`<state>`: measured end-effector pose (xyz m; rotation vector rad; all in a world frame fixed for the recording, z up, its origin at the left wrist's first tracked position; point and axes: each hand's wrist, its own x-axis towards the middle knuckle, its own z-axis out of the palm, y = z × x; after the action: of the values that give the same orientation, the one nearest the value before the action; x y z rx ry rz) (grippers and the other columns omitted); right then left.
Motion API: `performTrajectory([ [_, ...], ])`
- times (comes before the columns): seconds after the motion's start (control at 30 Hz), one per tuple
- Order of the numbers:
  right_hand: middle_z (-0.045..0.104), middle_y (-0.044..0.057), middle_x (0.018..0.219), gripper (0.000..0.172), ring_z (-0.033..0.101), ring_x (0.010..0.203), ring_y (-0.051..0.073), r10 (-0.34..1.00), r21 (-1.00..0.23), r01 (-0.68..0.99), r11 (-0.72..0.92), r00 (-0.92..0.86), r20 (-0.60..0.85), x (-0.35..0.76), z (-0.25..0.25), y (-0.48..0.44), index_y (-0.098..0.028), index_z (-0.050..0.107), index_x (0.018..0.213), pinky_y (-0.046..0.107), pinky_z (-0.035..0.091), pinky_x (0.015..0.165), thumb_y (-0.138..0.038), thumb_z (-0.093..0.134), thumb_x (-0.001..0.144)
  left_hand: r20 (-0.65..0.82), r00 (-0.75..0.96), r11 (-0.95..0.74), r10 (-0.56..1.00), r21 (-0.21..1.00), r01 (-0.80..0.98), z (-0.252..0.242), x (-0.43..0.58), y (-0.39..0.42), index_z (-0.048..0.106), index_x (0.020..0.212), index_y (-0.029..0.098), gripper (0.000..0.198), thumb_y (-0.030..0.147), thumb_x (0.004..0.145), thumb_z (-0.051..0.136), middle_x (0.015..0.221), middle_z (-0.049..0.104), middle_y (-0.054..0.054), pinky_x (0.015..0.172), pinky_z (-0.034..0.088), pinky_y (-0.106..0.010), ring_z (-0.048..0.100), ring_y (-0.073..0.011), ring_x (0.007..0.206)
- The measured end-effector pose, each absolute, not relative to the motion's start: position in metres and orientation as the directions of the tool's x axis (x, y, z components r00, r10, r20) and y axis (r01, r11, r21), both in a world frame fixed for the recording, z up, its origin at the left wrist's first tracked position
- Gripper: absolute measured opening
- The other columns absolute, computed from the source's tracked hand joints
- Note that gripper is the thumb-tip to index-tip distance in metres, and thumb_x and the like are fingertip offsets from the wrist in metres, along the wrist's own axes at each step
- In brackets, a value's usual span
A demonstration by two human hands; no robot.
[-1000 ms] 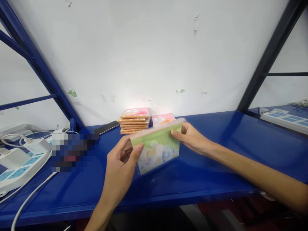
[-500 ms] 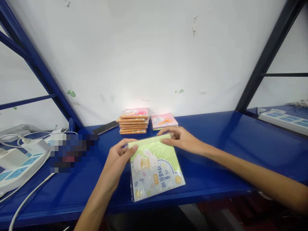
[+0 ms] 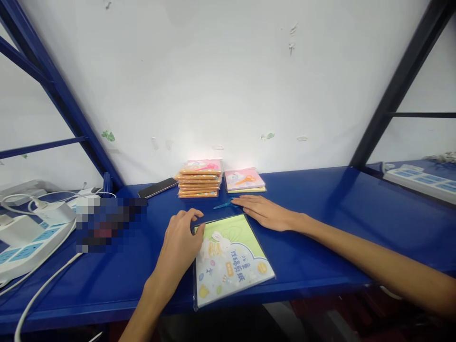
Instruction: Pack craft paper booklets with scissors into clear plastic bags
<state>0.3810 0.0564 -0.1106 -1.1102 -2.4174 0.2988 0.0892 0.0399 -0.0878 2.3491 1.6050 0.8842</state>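
Note:
A paper-cutting booklet [image 3: 231, 266] in a clear sleeve, with a white rabbit on a green and grey cover, lies flat near the table's front edge. My left hand [image 3: 182, 241] rests at its upper left corner, fingers loosely curved and apart, the thumb by the cover's edge. Beyond the booklet lie blue scissors [image 3: 223, 205], blades pointing left. My right hand [image 3: 265, 210] reaches over their handles with fingers stretched out and nearly flat; the fingertips cover part of the handles, so I cannot tell how firmly they touch.
At the wall stand a stack of orange-edged packets [image 3: 199, 183] and a lower pile of pink-topped packets [image 3: 245, 178]. A dark phone [image 3: 157, 188] lies to their left. White power strips [image 3: 39, 242] with cables crowd the left side. A blue metal frame [image 3: 67, 104] rises there.
The booklet has been lowered flat onto the table. My right hand has let go of it and moved to the blue scissors, which now show. My left hand has loosened its grip.

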Motion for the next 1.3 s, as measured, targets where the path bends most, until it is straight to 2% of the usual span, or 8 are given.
performTrajectory([
  [0.2,0.067,0.014,0.124,0.04,0.06,0.118,0.032,0.812,-0.27,0.788,0.553,-0.438,0.386,0.387,-0.114,0.066,-0.022,0.065,0.134,0.051,0.045,0.103,-0.041,0.05,0.102,0.316,0.381,-0.495,0.869,0.554,0.67,-0.077,0.096,0.025,0.063,0.085,0.024,0.012,0.031,0.091,0.055,0.071,0.063,0.001,0.064,0.04,-0.03,0.057,-0.0192,0.064],
  [0.3,0.066,0.014,0.112,0.038,0.061,0.108,0.03,0.836,-0.294,0.801,0.522,-0.411,0.364,0.393,-0.115,0.069,-0.019,0.069,0.123,0.047,0.047,0.097,-0.046,0.054,0.1,0.291,0.466,-0.544,0.836,0.551,0.632,-0.074,0.099,0.02,0.069,0.091,0.023,0.016,0.032,0.092,0.055,0.086,0.071,-0.004,0.076,0.045,-0.034,0.064,-0.0238,0.081],
  [0.4,0.064,0.012,0.11,0.031,0.059,0.109,0.029,0.854,-0.348,0.792,0.501,-0.387,0.348,0.399,-0.116,0.072,-0.02,0.069,0.113,0.045,0.046,0.098,-0.045,0.059,0.097,0.256,0.511,-0.569,0.821,0.437,0.696,-0.078,0.1,0.019,0.072,0.11,0.019,0.028,0.031,0.094,0.053,0.111,0.07,-0.012,0.092,0.044,-0.042,0.061,-0.0302,0.104],
  [0.53,0.067,0.009,0.109,0.021,0.06,0.106,0.025,0.867,-0.418,0.766,0.489,-0.374,0.33,0.401,-0.114,0.072,-0.02,0.065,0.108,0.039,0.046,0.093,-0.037,0.062,0.095,0.208,0.552,-0.589,0.808,0.3,0.75,-0.083,0.101,0.019,0.069,0.12,0.014,0.035,0.028,0.098,0.046,0.119,0.064,-0.014,0.097,0.044,-0.048,0.056,-0.0303,0.108],
  [0.67,0.069,0.004,0.09,0.012,0.063,0.079,0.019,0.885,-0.492,0.752,0.439,-0.267,0.381,0.396,-0.101,0.066,-0.021,0.064,0.099,0.034,0.048,0.075,-0.033,0.063,0.094,0.204,0.571,-0.606,0.795,0.26,0.752,-0.082,0.101,0.02,0.07,0.118,0.014,0.034,0.028,0.098,0.046,0.118,0.063,-0.013,0.097,0.044,-0.048,0.055,-0.0289,0.108],
  [0.77,0.066,0.0,0.08,0.022,0.062,0.064,0.016,0.907,-0.692,0.604,0.396,-0.139,0.397,0.389,-0.087,0.06,-0.023,0.062,0.1,0.03,0.049,0.06,-0.04,0.07,0.089,0.202,0.588,-0.622,0.783,0.261,0.738,-0.082,0.101,0.021,0.072,0.113,0.017,0.031,0.026,0.099,0.047,0.118,0.063,-0.012,0.097,0.045,-0.047,0.055,-0.0282,0.109],
  [0.93,0.064,0.0,0.08,0.045,0.064,0.067,0.016,0.923,-0.893,0.239,0.382,-0.14,0.358,0.372,-0.076,0.049,-0.022,0.058,0.107,0.026,0.052,0.052,-0.044,0.083,0.076,0.198,0.58,-0.613,0.79,0.24,0.753,-0.085,0.102,0.018,0.069,0.122,0.015,0.033,0.026,0.099,0.048,0.121,0.062,-0.013,0.095,0.045,-0.049,0.056,-0.0292,0.11],
  [1.3,0.065,0.001,0.082,0.028,0.064,0.073,0.017,0.907,-0.787,0.457,0.415,-0.142,0.395,0.349,-0.099,0.041,-0.024,0.068,0.108,0.025,0.052,0.055,-0.041,0.074,0.088,0.198,0.578,-0.61,0.792,0.197,0.768,-0.086,0.104,0.018,0.071,0.116,0.015,0.032,0.025,0.101,0.045,0.12,0.063,-0.013,0.092,0.045,-0.049,0.056,-0.0301,0.109],
])
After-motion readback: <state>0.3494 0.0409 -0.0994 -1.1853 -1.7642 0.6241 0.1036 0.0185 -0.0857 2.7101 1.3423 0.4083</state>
